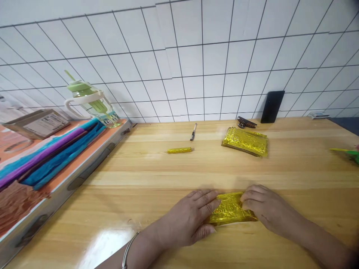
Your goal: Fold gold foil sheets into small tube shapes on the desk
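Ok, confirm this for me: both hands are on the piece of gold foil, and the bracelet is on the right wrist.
Not quite: the head view shows the bracelet on the left wrist, not the right. The left hand and right hand are both on the piece of gold foil, as you say.

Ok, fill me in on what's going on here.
A person has both bare hands on a piece of gold foil on the wooden table. The left hand lies palm down over its left end; the right hand curls over its right end. Farther back lie a thin gold roll and, to its right, a stack of gold foil pieces, both untouched.
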A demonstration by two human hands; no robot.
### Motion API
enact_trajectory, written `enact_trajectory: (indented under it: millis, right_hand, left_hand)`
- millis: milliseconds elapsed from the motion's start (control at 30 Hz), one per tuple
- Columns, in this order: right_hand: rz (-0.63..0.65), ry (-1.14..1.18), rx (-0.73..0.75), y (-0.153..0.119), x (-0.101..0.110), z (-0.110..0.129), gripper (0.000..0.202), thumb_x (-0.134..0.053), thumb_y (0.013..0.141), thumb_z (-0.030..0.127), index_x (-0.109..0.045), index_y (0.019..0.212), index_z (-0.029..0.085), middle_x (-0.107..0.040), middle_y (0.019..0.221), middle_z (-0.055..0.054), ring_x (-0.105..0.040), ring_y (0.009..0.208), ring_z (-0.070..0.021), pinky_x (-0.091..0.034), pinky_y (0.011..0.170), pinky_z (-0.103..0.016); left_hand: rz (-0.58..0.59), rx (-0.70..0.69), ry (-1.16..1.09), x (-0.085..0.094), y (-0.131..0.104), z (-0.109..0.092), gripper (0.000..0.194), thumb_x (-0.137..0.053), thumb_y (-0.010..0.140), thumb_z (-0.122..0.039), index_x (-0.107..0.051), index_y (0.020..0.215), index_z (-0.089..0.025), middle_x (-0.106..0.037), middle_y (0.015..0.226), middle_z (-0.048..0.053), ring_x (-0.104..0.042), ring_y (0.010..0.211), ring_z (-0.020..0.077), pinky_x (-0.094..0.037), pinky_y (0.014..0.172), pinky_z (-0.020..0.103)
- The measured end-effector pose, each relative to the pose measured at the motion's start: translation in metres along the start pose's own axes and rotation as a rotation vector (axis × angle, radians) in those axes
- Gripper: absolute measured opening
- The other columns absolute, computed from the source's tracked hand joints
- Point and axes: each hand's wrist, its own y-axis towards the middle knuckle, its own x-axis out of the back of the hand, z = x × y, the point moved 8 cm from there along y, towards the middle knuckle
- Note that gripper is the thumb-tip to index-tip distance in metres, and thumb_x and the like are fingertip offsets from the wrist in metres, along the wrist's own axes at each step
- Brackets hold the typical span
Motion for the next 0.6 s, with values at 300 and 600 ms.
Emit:
enact_trajectory:
  millis: [300, 600]
  right_hand:
    - [-0.042, -0.142, -0.041, -0.001, -0.013, 0.015, 0.046, -0.047, 0.089, 0.019, -0.044, 0.135, 0.021, -0.052, 0.134, -0.006, -0.048, 0.121, -0.0209, -0.041, 0.101, -0.038]
    - [0.072, -0.200, 0.069, -0.006, -0.038, 0.021, 0.063, -0.046, 0.083, 0.009, -0.030, 0.143, 0.022, -0.035, 0.146, -0.005, -0.034, 0.133, -0.0237, -0.040, 0.103, -0.042]
  left_hand:
    - [0.112, -0.053, 0.104, -0.023, 0.000, -0.008, 0.051, -0.038, 0.096, -0.038, -0.030, 0.142, -0.015, -0.036, 0.145, 0.011, -0.028, 0.136, 0.0251, -0.022, 0.113, 0.040]
    - [-0.035, -0.037, 0.127, -0.015, -0.002, -0.018, 0.034, -0.038, 0.097, -0.028, -0.047, 0.127, -0.014, -0.056, 0.127, 0.010, -0.048, 0.119, 0.0244, -0.038, 0.101, 0.037]
